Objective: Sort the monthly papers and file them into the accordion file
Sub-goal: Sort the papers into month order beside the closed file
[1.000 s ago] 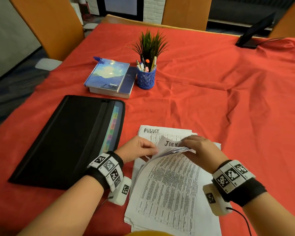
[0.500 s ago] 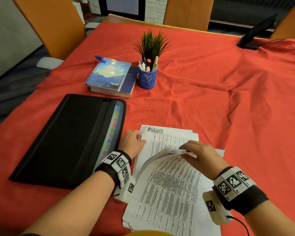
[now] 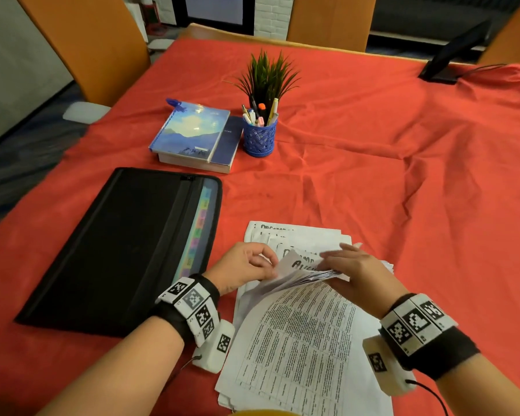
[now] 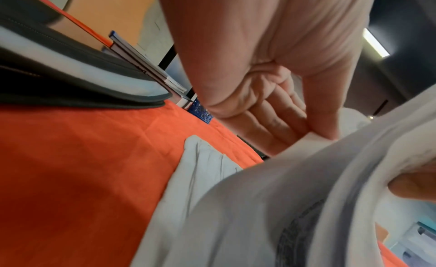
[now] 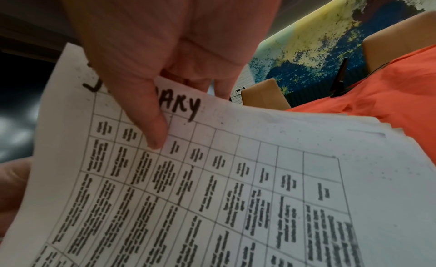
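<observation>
A stack of printed monthly papers lies on the red cloth in front of me. My right hand grips the raised far edge of the upper bundle. The right wrist view shows the thumb of my right hand on a table sheet headed with a month ending "ARY". My left hand pinches the edge of one sheet at the bundle's left. My left hand and the curled papers also show in the left wrist view. The black accordion file lies flat to the left, its coloured tabs showing.
Two stacked books lie beyond the file, beside a blue pen cup and a small green plant. A black stand sits at the far right corner. Orange chairs ring the table. Red cloth spreads to the right.
My left hand came back from the pile's left edge to pinch a sheet in the lifted bundle. The August sheet no longer lies on top of the far pile; other sheets are fanned there.
</observation>
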